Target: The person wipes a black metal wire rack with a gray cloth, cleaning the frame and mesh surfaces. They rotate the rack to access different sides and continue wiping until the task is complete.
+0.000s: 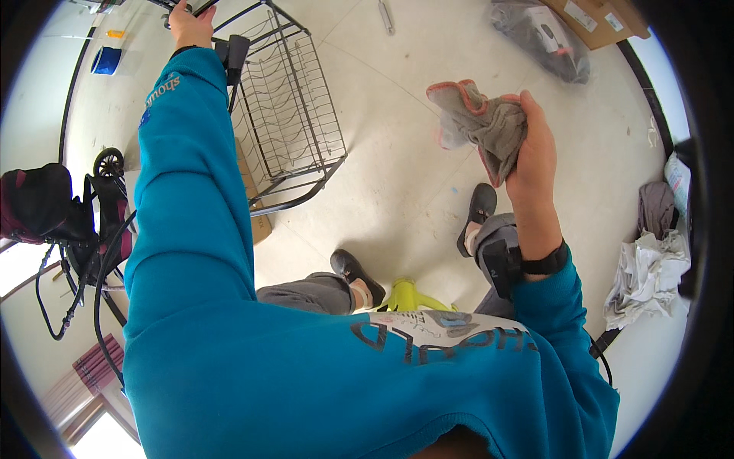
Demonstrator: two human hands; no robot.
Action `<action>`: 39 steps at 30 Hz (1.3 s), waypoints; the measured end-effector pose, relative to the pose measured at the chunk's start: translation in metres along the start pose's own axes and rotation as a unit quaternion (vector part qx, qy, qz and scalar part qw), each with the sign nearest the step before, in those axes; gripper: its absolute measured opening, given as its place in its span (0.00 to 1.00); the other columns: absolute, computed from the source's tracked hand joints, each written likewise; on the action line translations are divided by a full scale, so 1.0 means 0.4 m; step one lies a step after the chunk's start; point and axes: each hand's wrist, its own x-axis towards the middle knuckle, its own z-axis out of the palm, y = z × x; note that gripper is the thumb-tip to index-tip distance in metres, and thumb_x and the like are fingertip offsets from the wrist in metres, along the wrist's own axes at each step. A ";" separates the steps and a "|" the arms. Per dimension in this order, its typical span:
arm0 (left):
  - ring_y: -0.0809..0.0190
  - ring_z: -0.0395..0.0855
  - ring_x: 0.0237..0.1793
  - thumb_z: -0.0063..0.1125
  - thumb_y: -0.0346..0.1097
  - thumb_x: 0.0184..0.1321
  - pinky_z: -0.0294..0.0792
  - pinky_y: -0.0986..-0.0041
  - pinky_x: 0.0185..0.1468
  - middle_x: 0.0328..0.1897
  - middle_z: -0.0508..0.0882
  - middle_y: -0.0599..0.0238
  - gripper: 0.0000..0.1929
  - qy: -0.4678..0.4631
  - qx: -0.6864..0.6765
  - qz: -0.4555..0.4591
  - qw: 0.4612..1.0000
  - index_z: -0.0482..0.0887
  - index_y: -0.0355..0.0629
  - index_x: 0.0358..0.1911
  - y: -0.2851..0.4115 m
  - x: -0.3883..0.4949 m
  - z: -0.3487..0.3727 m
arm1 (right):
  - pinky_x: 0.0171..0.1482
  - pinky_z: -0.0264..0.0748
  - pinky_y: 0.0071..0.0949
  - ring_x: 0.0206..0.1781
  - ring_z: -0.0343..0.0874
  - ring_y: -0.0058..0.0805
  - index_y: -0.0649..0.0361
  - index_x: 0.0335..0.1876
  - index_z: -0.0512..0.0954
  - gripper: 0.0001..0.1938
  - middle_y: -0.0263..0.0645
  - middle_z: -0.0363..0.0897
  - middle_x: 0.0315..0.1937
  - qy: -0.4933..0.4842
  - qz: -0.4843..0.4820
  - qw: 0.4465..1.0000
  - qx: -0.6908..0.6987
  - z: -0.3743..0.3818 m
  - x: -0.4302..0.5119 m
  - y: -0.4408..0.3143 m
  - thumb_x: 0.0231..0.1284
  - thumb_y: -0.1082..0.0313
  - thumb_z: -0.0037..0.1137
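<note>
In my right hand [536,149] is a grey cloth with a pink-red edge [490,126], bunched and hanging out over the floor. My left hand [192,24] is at the top left, its fingers on the black tube of a metal frame. That frame is part of a wire rack [292,109], which lies between my left arm and the middle of the floor. The far side of the left hand's grip is cut off by the picture's edge. A black box-like piece [236,57] is beside my left wrist.
A folded stroller-like frame with black and maroon fabric [37,201] is at the left. A cardboard box [590,23] and a plastic-wrapped bundle [545,43] lie at the upper right. Crumpled white material [648,281] lies by the right wall. A yellow-green stool [404,295] is beneath me.
</note>
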 end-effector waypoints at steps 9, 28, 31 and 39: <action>0.44 0.52 0.69 0.41 0.38 0.63 0.58 0.43 0.62 0.71 0.50 0.51 0.25 0.184 -0.171 -0.054 0.966 0.57 0.37 0.63 0.110 -0.133 0.073 | 0.34 0.71 0.21 0.31 0.74 0.22 0.63 0.36 0.73 0.16 0.35 0.74 0.28 -0.040 0.024 0.998 -0.035 0.023 -0.005 0.017 0.65 0.56 0.42; 0.46 0.77 0.40 0.38 0.49 0.65 0.67 0.57 0.46 0.35 0.82 0.56 0.19 -0.157 0.613 -0.008 0.774 0.80 0.44 0.36 0.149 -0.854 0.169 | 0.35 0.68 0.20 0.29 0.70 0.19 0.64 0.32 0.75 0.16 0.33 0.74 0.27 -0.052 -0.035 0.997 -0.047 0.047 0.013 0.081 0.64 0.57 0.44; 0.47 0.77 0.39 0.38 0.49 0.65 0.67 0.58 0.45 0.34 0.82 0.57 0.18 -0.149 0.588 -0.004 0.795 0.80 0.46 0.36 0.131 -0.853 0.158 | 0.35 0.69 0.20 0.30 0.72 0.20 0.65 0.35 0.75 0.16 0.34 0.76 0.28 -0.060 -0.041 0.995 -0.071 0.051 0.014 0.096 0.64 0.56 0.44; 0.50 0.75 0.46 0.40 0.47 0.64 0.64 0.60 0.51 0.39 0.81 0.58 0.16 -0.145 0.629 -0.067 0.761 0.79 0.47 0.39 0.128 -0.882 0.113 | 0.33 0.69 0.20 0.29 0.72 0.20 0.65 0.35 0.75 0.16 0.33 0.74 0.26 -0.064 -0.047 0.992 -0.102 0.038 0.032 0.104 0.64 0.57 0.44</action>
